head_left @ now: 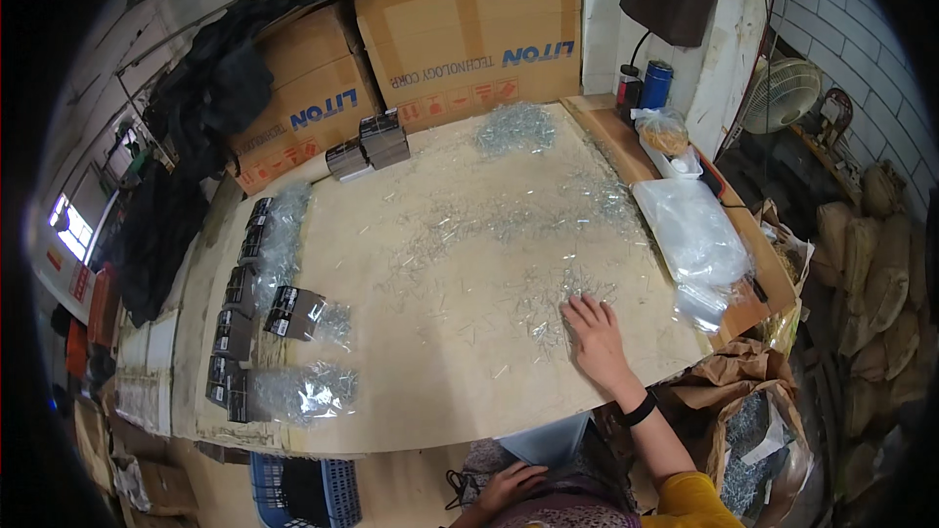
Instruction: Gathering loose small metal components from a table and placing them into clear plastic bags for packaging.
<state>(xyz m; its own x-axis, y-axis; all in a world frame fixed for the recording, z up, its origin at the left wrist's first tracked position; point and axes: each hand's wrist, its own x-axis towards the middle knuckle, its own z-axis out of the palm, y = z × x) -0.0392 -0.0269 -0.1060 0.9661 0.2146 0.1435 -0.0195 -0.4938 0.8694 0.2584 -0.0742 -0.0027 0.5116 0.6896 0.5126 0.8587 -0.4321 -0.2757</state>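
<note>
My right hand (595, 340) lies palm down near the table's right front, its fingers stretched out over small, thin, shiny pieces (548, 313). They look like metal pins, too small to name surely. More of them spread loosely across the tabletop (411, 372), with a denser heap (518, 127) at the far edge. Below the front edge, my left hand (514, 482) rests by my lap with extended fingers, beside a pale blue-grey container (548, 442) under the table edge. Nothing shows in either hand.
Dark card packs (233, 332) line the left side beside clear plastic bags (311, 391). Cardboard boxes (469, 39) stand behind. At right are a stack of clear bags (690, 230) and a blue can (656, 84). A paper sack (753, 411) and blue basket (342, 494) stand below.
</note>
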